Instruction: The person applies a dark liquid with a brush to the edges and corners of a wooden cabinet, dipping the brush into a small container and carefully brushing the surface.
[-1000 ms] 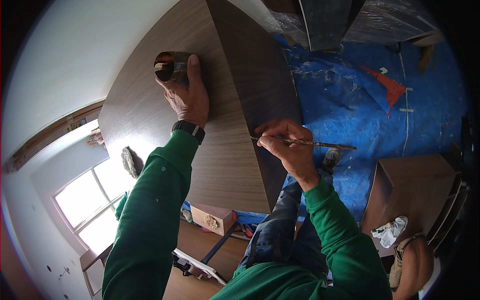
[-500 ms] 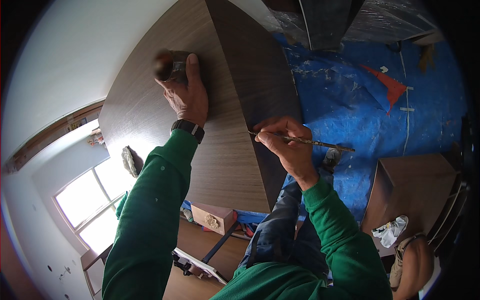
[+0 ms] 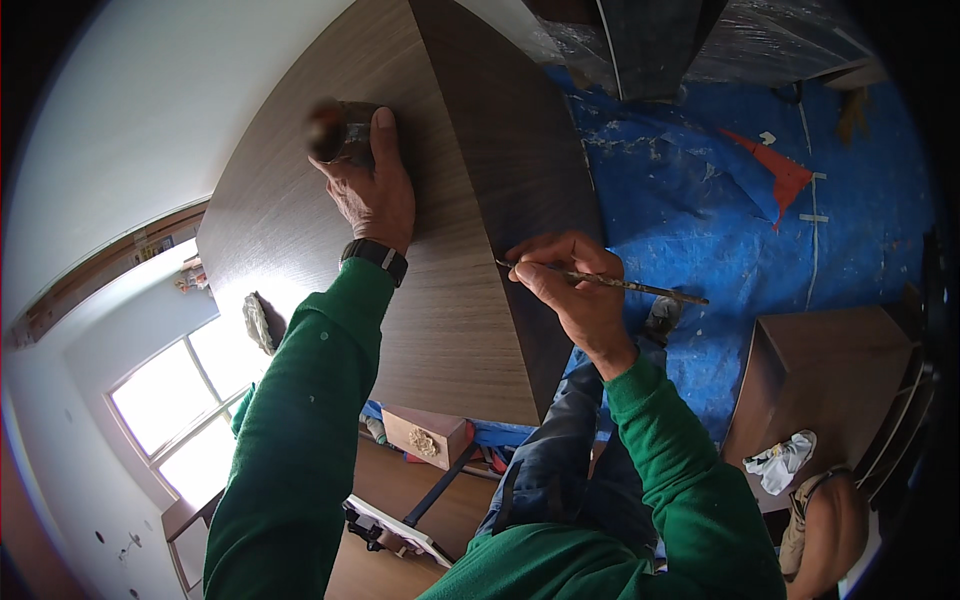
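A brown wood-grain cabinet stands in front of me, its top surface meeting a darker front side along a sharp edge. My left hand is wrapped round a small dark cup-like container on the far part of the top; the container's mouth is blurred. Between the fingers and thumb of my right hand is a thin, paint-stained brush. Its tip touches or nearly touches the cabinet's edge, and its handle points right.
Blue sheeting with a red-orange patch covers the floor at right. Another brown cabinet stands at lower right, with a white crumpled cloth on it. A grey rag lies at the top's left edge, near a bright window.
Almost nothing differs. The brush in my right hand has shifted very slightly along the edge; my left hand keeps its grip on the container.
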Available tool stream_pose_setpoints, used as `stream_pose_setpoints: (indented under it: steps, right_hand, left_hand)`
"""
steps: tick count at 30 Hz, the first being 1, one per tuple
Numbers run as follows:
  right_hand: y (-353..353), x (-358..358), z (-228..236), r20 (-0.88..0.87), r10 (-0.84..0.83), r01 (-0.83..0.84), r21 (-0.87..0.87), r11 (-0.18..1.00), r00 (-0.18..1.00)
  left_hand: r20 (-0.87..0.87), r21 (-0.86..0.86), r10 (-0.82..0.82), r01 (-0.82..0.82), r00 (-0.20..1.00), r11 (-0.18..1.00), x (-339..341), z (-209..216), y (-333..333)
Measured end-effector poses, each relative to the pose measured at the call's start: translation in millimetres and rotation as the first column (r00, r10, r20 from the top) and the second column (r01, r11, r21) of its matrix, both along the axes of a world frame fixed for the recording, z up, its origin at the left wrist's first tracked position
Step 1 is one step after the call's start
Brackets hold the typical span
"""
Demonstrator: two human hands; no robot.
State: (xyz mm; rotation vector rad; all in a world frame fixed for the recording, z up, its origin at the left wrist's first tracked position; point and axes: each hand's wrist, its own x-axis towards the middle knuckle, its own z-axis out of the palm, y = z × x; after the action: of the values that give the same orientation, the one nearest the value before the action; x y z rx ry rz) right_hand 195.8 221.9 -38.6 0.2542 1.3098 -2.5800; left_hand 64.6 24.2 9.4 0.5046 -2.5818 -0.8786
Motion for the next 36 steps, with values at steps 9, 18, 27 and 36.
stream_pose_setpoints:
  steps: [9,18,27,36]
  right_hand:
    - [3.6,0.7,-1.6,-0.011,0.051,-0.050,0.021,0.998,0.999]
    - [7.0,8.7,1.1,-0.006,0.079,-0.079,0.026,0.997,0.997]
    - [7.7,12.9,-1.8,-0.011,0.059,-0.059,-0.011,0.998,0.998]
    - [4.6,13.4,-1.5,0.006,0.056,-0.056,0.004,0.998,0.998]
  left_hand:
    - [-0.007,-0.006,0.005,-0.006,1.000,1.000,-0.3,0.1,0.4]
    - [-0.019,0.005,-0.007,0.008,1.000,1.000,-0.7,-1.4,-1.1]
    - [-0.021,0.018,-0.013,0.013,1.000,1.000,-0.4,-1.7,-2.0]
    - [-0.012,0.012,-0.019,0.019,1.000,1.000,-0.7,-1.5,-2.4]
